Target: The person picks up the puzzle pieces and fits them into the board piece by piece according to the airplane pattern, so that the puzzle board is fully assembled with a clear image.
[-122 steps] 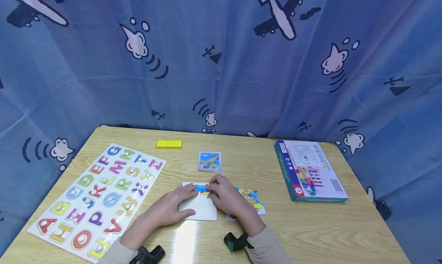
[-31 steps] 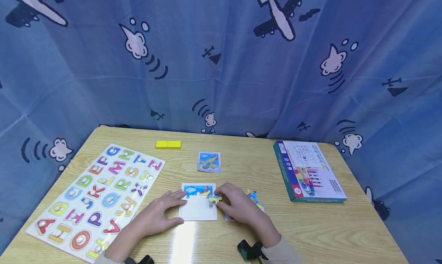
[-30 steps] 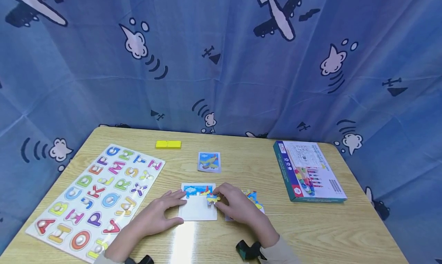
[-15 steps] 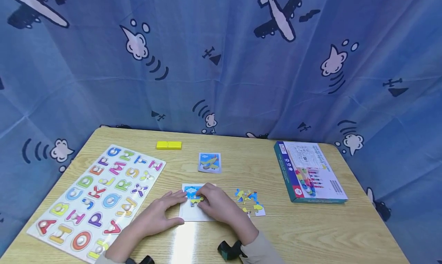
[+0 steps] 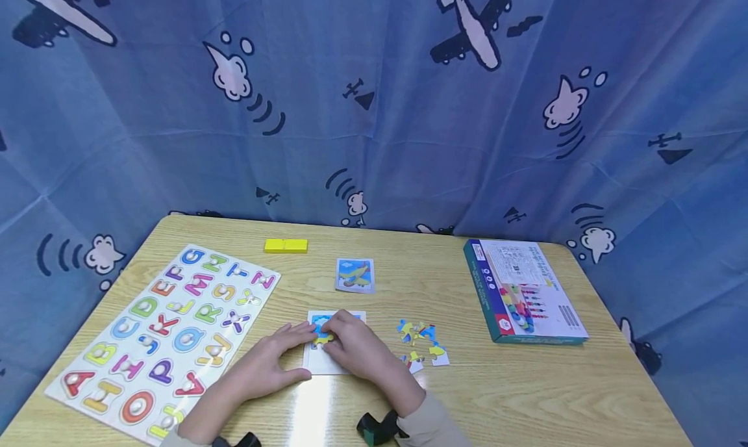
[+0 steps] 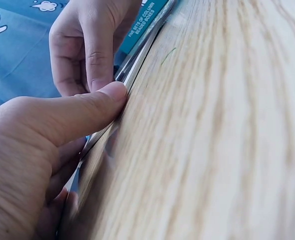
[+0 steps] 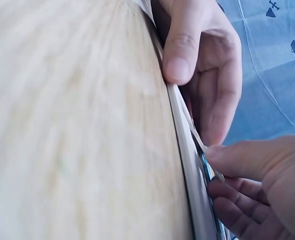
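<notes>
A white puzzle board (image 5: 318, 367) lies at the middle front of the table, with jigsaw pieces along its top row, partly hidden by my fingers. My right hand (image 5: 361, 348) reaches over the board and pinches a blue-and-yellow puzzle piece (image 5: 321, 341) just under that row, near the left side. In the right wrist view the edge of this piece (image 7: 218, 175) shows between thumb and fingers. My left hand (image 5: 270, 362) rests at the board's left side, fingers extended, fingertips on its edge and thumb at the front left corner.
Several loose puzzle pieces (image 5: 429, 332) lie right of the board. Behind it is an airplane picture card (image 5: 354, 275). A yellow block (image 5: 286, 245) stands at the back, an alphabet board (image 5: 175, 330) at left, a box (image 5: 528, 291) at right. A blue curtain (image 5: 374, 109) hangs behind.
Holding the puzzle piece, my right hand has moved from the board's right side leftward to its left part, uncovering the loose pieces. My left hand has stayed still over the last second.
</notes>
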Action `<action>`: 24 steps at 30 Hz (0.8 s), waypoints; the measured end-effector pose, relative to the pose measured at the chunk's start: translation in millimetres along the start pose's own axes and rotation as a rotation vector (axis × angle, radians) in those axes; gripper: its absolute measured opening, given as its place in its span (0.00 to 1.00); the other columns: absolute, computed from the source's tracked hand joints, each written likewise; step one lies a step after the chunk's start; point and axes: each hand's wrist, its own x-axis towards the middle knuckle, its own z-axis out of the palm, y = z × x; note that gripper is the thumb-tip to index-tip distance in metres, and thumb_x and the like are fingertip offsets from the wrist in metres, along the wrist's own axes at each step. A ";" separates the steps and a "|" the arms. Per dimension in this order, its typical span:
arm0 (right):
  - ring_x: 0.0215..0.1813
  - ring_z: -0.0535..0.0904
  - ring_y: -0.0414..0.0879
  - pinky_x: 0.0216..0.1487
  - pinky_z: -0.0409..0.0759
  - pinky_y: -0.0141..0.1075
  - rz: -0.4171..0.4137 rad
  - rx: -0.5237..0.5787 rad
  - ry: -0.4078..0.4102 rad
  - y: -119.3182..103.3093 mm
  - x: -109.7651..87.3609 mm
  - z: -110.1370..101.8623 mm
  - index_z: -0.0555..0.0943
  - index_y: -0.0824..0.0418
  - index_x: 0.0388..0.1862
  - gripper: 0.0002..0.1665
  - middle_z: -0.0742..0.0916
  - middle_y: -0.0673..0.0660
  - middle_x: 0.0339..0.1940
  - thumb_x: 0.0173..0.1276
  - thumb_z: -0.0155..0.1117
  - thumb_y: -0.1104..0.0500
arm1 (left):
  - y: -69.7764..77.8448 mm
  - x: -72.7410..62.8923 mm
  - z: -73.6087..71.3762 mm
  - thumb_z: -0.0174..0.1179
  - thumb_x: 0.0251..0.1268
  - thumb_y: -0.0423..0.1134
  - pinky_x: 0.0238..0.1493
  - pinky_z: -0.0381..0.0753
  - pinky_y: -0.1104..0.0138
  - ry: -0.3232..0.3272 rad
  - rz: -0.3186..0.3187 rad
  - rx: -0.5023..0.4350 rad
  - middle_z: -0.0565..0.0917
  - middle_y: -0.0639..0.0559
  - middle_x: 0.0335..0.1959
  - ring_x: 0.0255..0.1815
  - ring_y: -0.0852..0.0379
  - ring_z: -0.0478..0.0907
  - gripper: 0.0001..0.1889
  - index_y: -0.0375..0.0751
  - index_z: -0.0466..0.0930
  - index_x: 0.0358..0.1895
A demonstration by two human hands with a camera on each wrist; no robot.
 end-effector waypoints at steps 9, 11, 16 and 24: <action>0.35 0.72 0.33 0.39 0.78 0.23 0.014 -0.026 0.031 -3.6 -0.8 5.0 0.82 0.59 0.47 0.13 0.80 0.50 0.43 0.65 0.64 0.57 | 1.0 -0.4 -1.6 0.63 0.55 0.58 0.72 0.60 0.51 -0.030 0.014 0.023 0.69 0.55 0.69 0.72 0.51 0.62 0.31 0.51 0.75 0.62; 0.36 0.73 0.34 0.39 0.78 0.23 0.014 -0.034 0.031 -4.3 -1.0 5.3 0.82 0.59 0.47 0.13 0.80 0.50 0.43 0.65 0.63 0.57 | 1.0 -0.6 -1.5 0.63 0.55 0.59 0.72 0.61 0.51 -0.029 0.012 0.027 0.69 0.55 0.69 0.72 0.50 0.62 0.31 0.51 0.75 0.62; 0.38 0.73 0.35 0.40 0.79 0.24 -0.008 -0.084 0.039 -5.0 -1.8 6.5 0.83 0.60 0.46 0.12 0.80 0.50 0.43 0.65 0.64 0.58 | 0.4 -0.9 -0.5 0.63 0.55 0.59 0.72 0.61 0.51 -0.022 0.015 0.031 0.69 0.54 0.69 0.71 0.48 0.63 0.31 0.50 0.76 0.61; 0.46 0.74 0.41 0.46 0.80 0.27 -0.035 -0.132 0.051 -3.4 -3.0 7.4 0.84 0.60 0.45 0.11 0.80 0.51 0.45 0.65 0.64 0.58 | 0.9 -0.3 -0.7 0.63 0.56 0.58 0.72 0.62 0.52 -0.024 0.031 0.071 0.69 0.53 0.69 0.71 0.46 0.63 0.30 0.48 0.77 0.60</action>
